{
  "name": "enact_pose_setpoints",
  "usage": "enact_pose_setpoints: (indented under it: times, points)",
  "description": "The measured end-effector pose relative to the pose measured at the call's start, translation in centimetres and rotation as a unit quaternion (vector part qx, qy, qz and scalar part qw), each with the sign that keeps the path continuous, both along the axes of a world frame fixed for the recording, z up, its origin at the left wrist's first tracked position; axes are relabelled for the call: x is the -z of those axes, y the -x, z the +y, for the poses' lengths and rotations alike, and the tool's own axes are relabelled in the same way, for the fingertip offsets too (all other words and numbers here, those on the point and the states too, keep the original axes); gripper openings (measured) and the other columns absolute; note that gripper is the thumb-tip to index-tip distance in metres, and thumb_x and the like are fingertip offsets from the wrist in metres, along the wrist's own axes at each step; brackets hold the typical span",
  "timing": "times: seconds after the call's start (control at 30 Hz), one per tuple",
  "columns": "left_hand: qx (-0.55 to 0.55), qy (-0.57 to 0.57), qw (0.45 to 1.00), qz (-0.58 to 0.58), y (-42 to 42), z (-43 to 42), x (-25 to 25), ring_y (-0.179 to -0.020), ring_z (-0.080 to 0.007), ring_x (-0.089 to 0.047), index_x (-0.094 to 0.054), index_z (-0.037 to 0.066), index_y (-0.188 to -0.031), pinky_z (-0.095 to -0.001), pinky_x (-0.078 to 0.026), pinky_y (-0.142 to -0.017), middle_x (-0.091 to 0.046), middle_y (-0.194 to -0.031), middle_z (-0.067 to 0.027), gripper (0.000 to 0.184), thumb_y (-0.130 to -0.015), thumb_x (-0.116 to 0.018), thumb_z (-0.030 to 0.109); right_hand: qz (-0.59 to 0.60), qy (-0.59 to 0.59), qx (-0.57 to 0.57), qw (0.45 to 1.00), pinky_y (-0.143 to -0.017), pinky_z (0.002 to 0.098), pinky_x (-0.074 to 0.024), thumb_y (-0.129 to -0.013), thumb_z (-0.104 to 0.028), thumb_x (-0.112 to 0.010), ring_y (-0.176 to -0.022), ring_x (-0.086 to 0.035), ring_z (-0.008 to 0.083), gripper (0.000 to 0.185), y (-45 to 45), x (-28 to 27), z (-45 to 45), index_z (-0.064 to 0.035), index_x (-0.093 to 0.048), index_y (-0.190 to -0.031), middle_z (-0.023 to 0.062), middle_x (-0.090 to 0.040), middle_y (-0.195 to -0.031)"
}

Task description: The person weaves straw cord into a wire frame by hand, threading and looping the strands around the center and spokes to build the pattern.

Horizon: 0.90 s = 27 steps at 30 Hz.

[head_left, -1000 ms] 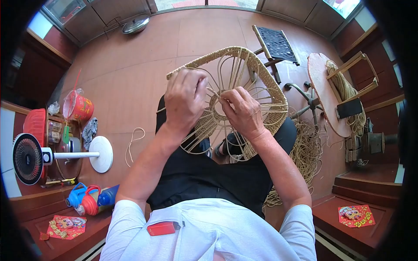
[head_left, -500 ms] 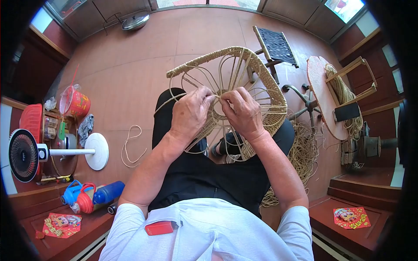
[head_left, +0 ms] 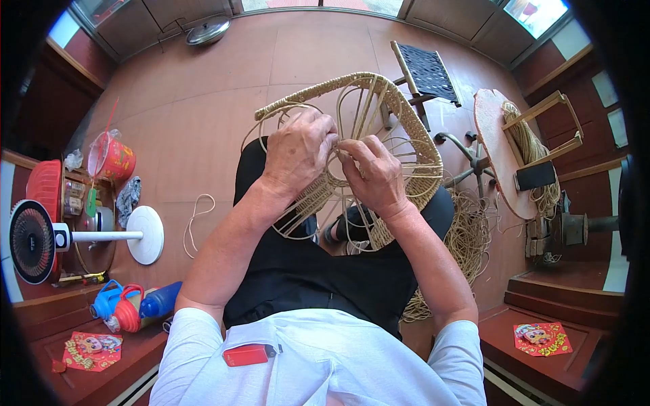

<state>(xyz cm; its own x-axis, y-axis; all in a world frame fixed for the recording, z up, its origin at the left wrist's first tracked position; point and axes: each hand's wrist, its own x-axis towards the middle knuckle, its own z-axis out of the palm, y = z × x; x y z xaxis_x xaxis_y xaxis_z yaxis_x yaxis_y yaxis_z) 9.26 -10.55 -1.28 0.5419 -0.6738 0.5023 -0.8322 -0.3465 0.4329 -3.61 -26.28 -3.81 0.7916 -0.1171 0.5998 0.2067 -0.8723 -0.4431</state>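
A partly woven cord frame (head_left: 428, 145), with a thick braided rim and thin looped strands running to a small central ring, rests on my lap. My left hand (head_left: 298, 152) is closed, thumb and fingers pinching a cord over the ring. Opposite it, my right hand (head_left: 374, 174) also pinches the cord close to the left fingertips. Both hands cover part of the ring, and the exact crossing of the strands is hidden between the fingers.
A heap of loose cord (head_left: 467, 237) lies right of my legs. Beyond it stand a round board (head_left: 489, 135) and a black woven stool (head_left: 426, 71). Left are a white fan (head_left: 145, 233), a red bucket (head_left: 120, 161) and a blue bottle (head_left: 160, 300). One cord (head_left: 191, 233) lies on the floor.
My left hand has moved slightly up and its knuckles have turned. The loose strand beside it now curves closer to the rim. My right hand stays near the ring, with its fingers slightly shifted.
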Motion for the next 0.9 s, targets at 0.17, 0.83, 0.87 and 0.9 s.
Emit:
enact_pose_setpoints:
  times: [0.17, 0.83, 0.87, 0.9]
  points:
    - [-0.022, -0.003, 1.000, -0.010, -0.2, -0.3, 0.1, -0.097, -0.0318, -0.076, -0.076, 0.008, -0.105, -0.0459, -0.060, -0.083, -0.075, -0.100, -0.0099, 0.011, -0.101, -0.078, 0.018, -0.008, 0.006, -0.024, 1.000, -0.075, 0.0459, -0.0614, -0.099, -0.005, -0.076, -0.086, -0.072, 0.0327, 0.020, 0.0, 0.1, -0.4, -0.0118, -0.074, -0.118, 0.0099, -0.064, -0.096]
    - [0.074, 0.218, 0.739, 0.634, -0.9, -0.1, 1.5, -0.073, -0.0059, -0.062, -0.057, -0.004, -0.146, -0.0203, -0.047, -0.057, -0.069, -0.100, -0.0051, 0.038, -0.112, -0.067, 0.009, -0.017, 0.027, -0.021, 0.999, -0.074, 0.0445, -0.0610, -0.098, -0.003, -0.079, -0.085, -0.073, 0.0318, 0.017, -0.1, 0.0, -0.2, -0.0104, -0.077, -0.113, 0.0093, -0.067, -0.096]
    - [0.067, 0.166, 0.788, 0.589, -1.0, 0.2, 1.6, -0.072, -0.0057, -0.060, -0.061, -0.003, -0.142, -0.0205, -0.047, -0.059, -0.069, -0.098, -0.0030, 0.033, -0.113, -0.067, 0.010, -0.017, 0.026, -0.019, 0.999, -0.074, 0.0445, -0.0610, -0.098, -0.003, -0.079, -0.085, -0.073, 0.0318, 0.017, 0.0, 0.0, -0.2, -0.0104, -0.077, -0.113, 0.0093, -0.067, -0.096]
    - [0.059, 0.113, 0.832, 0.539, -1.1, 0.5, 1.6, -0.071, -0.0056, -0.059, -0.066, -0.002, -0.138, -0.0206, -0.047, -0.062, -0.069, -0.096, -0.0009, 0.029, -0.113, -0.067, 0.012, -0.016, 0.029, -0.017, 0.999, -0.074, 0.0445, -0.0609, -0.098, -0.003, -0.080, -0.085, -0.073, 0.0318, 0.018, 0.0, 0.0, -0.2, -0.0105, -0.077, -0.113, 0.0093, -0.067, -0.096]
